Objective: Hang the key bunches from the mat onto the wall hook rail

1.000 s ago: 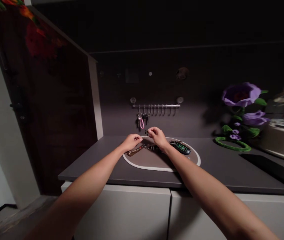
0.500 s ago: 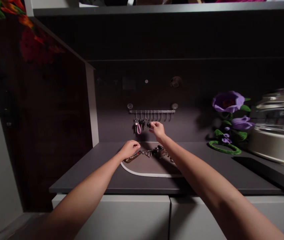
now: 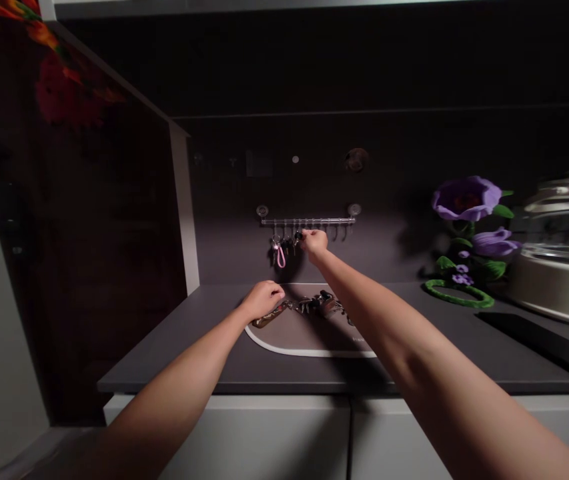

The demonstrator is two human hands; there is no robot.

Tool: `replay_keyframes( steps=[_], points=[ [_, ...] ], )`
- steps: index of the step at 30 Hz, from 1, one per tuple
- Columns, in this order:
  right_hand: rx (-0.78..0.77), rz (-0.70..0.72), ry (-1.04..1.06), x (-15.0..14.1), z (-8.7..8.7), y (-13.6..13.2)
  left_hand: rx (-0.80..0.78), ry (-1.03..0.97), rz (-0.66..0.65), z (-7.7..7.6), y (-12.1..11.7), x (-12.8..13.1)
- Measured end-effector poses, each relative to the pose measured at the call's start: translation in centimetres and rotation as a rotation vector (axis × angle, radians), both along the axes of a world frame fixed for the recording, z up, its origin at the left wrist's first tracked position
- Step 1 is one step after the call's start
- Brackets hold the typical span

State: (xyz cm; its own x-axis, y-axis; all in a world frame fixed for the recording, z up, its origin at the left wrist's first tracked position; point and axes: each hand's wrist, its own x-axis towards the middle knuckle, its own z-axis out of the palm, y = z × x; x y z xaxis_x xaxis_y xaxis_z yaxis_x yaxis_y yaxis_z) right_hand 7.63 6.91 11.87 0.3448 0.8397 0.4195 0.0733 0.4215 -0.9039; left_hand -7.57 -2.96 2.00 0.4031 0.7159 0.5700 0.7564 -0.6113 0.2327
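My right hand (image 3: 315, 244) is up at the clear hook rail (image 3: 309, 221) on the wall, its fingertips pinched on a dark-headed key (image 3: 297, 237) close to the hooks. Left of it hang a pink loop strap (image 3: 280, 257) on a key ring and some dark keys (image 3: 287, 245). Lower down, my left hand (image 3: 264, 298) hovers over the left side of the brown mat (image 3: 309, 333), fingers curled together; what they hold, if anything, is hidden. Just beneath it lies a brown key holder (image 3: 270, 316). More keys (image 3: 320, 302) are heaped on the mat, partly behind my right forearm.
Purple felt flowers (image 3: 467, 199) with a green ring base stand to the right, beside a white appliance (image 3: 559, 287) with a clear cover. A flat black object (image 3: 539, 343) lies before them. The side panel (image 3: 180, 207) bounds the counter (image 3: 179, 343) at left; a shelf (image 3: 284, 7) overhangs.
My right hand has risen with the key, bringing it nearer the hooks. The left hand stays nearly in place above the mat. The view has tilted down slightly.
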Motion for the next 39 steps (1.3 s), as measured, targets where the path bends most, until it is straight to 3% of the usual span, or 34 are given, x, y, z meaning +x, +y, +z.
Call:
replay_keyframes(
  steps=[12, 27, 39],
  points=[
    [-0.133, 0.115, 0.315, -0.9, 0.5, -0.6, -0.005, 0.021, -0.01, 0.1, 0.0, -0.1],
    [-0.121, 0.131, 0.238, -0.3, -1.0, -0.2, -0.031, 0.029, -0.003, 0.2, 0.1, -0.2],
    [-0.077, 0.172, 0.09, 0.2, -1.1, 0.4, -0.048, 0.015, -0.005, 0.2, 0.1, -0.2]
  ],
)
